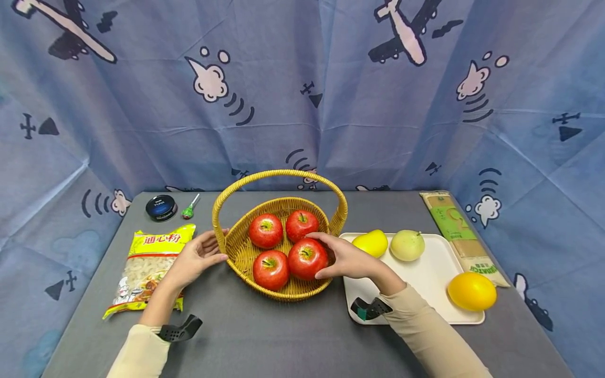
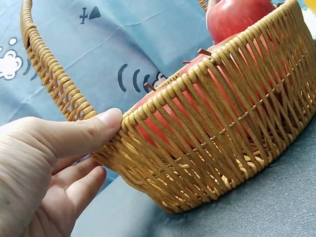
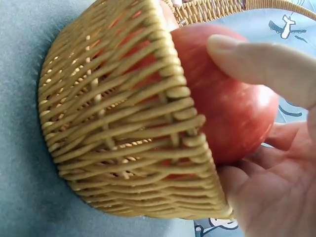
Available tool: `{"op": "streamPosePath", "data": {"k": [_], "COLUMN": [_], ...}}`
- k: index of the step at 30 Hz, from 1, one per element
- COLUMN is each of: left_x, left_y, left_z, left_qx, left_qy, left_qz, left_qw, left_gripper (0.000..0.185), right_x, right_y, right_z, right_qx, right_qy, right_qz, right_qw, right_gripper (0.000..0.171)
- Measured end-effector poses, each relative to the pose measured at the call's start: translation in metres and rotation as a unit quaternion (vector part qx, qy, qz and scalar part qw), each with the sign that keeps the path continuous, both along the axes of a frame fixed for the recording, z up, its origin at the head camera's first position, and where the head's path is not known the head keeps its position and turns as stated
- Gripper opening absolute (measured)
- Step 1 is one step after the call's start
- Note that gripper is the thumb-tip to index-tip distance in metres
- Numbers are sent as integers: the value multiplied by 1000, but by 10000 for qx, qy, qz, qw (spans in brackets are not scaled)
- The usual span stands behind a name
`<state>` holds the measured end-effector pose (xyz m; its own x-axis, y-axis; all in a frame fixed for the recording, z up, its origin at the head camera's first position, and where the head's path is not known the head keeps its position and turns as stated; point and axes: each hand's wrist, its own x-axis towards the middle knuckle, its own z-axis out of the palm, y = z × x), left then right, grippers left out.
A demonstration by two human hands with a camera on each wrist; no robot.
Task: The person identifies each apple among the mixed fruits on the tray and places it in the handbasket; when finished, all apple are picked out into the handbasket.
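Note:
A wicker basket (image 1: 283,296) with a tall arched handle stands mid-table, several red apples inside. My left hand (image 1: 196,260) grips the basket's left end at the handle's foot; in the left wrist view its thumb (image 2: 106,121) presses on the rim and the other fingers go behind. My right hand (image 1: 347,257) holds the front right apple (image 1: 307,259), thumb on the near side and fingers over the far side. The right wrist view shows this apple (image 3: 222,98) partly above the basket rim (image 3: 182,98). Its lower part is hidden behind the wicker.
Right of the basket, a white tray (image 1: 432,273) carries a yellow mango (image 1: 371,243), a pale green pear-like fruit (image 1: 407,245) and an orange-yellow fruit (image 1: 471,291). A noodle pack (image 1: 460,231) lies beyond it. At left are a macaroni bag (image 1: 151,268), a dark tin (image 1: 162,208) and a lollipop (image 1: 189,210).

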<state>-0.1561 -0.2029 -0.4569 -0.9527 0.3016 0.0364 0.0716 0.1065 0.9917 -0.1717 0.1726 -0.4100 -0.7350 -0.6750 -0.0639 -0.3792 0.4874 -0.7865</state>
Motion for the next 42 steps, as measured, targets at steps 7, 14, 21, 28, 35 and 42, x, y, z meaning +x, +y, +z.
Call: {"op": "streamPosePath", "data": {"k": [7,14,21,28,35,42], "left_x": [0,1,2,3,2,2], "left_y": [1,0,-2,-1,0,0], "left_z": [0,-1,0,1,-1,1], "left_qx": [-12,-72,-125,-140,-146,-65], "left_qy": [-16,-69,-136,-204,-86,-150], "left_qz": [29,50,101,97,77,77], "left_qw": [10000,9999,9998,9996,9998,9998], "left_gripper": [61,60,61,62,61,62], "right_x": [-6,-12,-21,-27,-25,-21], "right_y": [-4,-14,-26,-33,-32,-25], "right_z": [3,5,7,5,8,13], "right_qx": [115,596,1184,1424,1666,1724], "right_qy": [-295,-115,-393,-695,-749,-386], "right_qz": [273,722,962,1208,1130,1019], "right_qw": [9991,9955,9875,9799,9767,9790], "right_gripper": [76,73,72,74,81,82]}}
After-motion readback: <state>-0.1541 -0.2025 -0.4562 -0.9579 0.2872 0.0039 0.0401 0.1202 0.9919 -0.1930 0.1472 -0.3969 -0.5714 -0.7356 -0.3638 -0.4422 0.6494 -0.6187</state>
